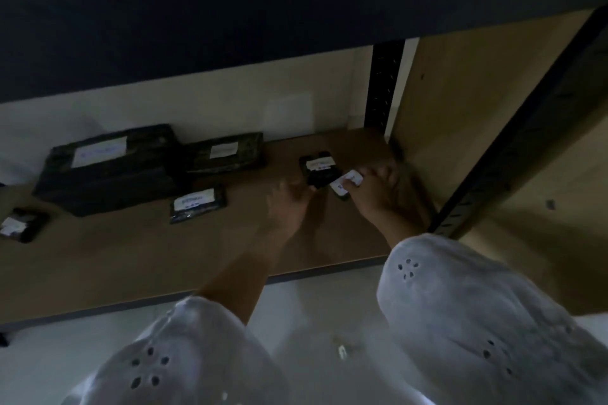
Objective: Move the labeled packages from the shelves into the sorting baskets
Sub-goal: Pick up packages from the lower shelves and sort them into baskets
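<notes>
Both my hands reach onto a low brown shelf (138, 260) in dim light. My right hand (375, 191) grips a small black package with a white label (345, 182) near the shelf's right end. My left hand (289, 200) touches the near edge of a second small black labeled package (319, 168) just to the left of it. Further left lie a flat labeled packet (198, 204), a large black box with a label (105, 168), a flatter black parcel (227, 153) behind, and a small package (21, 225) at the far left.
A dark shelf board (230, 10) hangs overhead. A black perforated upright (383, 85) stands at the back and another upright (513, 148) at the front right. Beige side panel (467, 102) closes the right. Pale floor (312, 332) lies below, with white sleeves in the foreground.
</notes>
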Action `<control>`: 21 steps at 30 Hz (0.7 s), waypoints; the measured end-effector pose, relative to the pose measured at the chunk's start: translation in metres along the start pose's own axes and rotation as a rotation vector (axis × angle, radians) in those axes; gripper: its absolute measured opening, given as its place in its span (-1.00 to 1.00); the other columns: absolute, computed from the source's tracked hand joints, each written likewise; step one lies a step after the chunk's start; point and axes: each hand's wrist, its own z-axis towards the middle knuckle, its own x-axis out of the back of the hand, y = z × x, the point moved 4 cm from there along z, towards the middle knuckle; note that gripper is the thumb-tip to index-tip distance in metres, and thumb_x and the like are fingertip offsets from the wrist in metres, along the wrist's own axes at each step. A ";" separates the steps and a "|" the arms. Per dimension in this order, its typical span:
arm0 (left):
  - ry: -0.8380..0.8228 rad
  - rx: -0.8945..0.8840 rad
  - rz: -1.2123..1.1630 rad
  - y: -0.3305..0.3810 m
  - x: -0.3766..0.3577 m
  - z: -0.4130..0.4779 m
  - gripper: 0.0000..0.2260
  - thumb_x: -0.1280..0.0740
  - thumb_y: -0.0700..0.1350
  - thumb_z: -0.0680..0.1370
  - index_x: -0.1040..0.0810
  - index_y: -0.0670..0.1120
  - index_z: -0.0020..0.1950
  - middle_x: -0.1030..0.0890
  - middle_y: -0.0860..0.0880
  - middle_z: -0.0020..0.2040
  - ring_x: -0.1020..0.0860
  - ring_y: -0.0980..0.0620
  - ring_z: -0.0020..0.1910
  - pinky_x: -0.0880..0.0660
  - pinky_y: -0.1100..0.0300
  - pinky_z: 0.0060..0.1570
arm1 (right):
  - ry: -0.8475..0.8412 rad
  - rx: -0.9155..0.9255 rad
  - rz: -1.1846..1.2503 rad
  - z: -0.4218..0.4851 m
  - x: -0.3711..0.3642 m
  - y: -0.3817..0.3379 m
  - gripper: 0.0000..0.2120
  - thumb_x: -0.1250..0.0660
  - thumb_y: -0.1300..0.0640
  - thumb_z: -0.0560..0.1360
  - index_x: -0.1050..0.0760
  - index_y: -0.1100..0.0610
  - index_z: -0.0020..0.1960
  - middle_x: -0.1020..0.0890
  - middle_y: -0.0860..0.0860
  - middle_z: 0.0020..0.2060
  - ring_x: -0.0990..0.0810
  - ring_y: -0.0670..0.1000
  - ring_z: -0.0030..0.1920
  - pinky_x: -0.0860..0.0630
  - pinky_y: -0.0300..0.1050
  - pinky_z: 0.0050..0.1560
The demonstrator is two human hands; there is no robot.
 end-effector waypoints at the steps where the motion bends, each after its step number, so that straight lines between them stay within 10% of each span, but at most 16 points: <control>1: 0.031 0.048 0.045 0.004 0.000 0.008 -0.50 -0.22 0.13 0.57 -0.32 -0.13 0.42 -0.38 -0.17 0.38 -0.31 -0.16 0.39 -0.22 -0.04 0.38 | 0.012 0.007 0.035 0.000 -0.001 0.001 -0.48 -0.26 -0.21 0.49 -0.41 0.05 0.34 -0.30 0.17 0.35 -0.24 0.22 0.33 -0.30 0.08 0.29; 8: 0.048 0.162 0.103 0.037 -0.015 0.055 -0.39 -0.17 0.15 0.59 -0.17 -0.22 0.48 -0.26 -0.22 0.45 -0.25 -0.17 0.41 -0.15 0.06 0.37 | -0.044 0.025 0.450 0.000 0.001 0.011 -0.71 -0.44 -0.01 0.43 -0.40 0.01 0.03 -0.57 0.09 0.06 -0.57 0.09 0.07 -0.57 0.05 0.03; 17: -0.115 0.170 -0.073 0.033 -0.027 0.061 -0.30 -0.44 -0.04 0.44 -0.18 -0.18 0.47 -0.33 -0.25 0.39 -0.36 -0.24 0.35 -0.34 -0.13 0.31 | -0.087 0.011 0.492 -0.010 0.006 0.017 -0.69 -0.35 -0.01 0.50 -0.45 0.01 0.22 -0.48 0.02 0.18 -0.54 0.04 0.11 -0.60 0.02 0.05; 21: -0.089 0.211 -0.296 0.018 -0.016 0.038 -0.39 -0.39 -0.02 0.38 -0.31 -0.02 0.40 -0.37 -0.20 0.36 -0.44 -0.28 0.27 -0.52 -0.14 0.09 | -0.107 -0.166 0.774 -0.032 0.018 0.012 -0.95 -0.31 -0.03 0.50 -0.46 -0.11 -0.12 -0.61 0.01 -0.05 -0.61 0.05 -0.03 -0.58 0.00 -0.08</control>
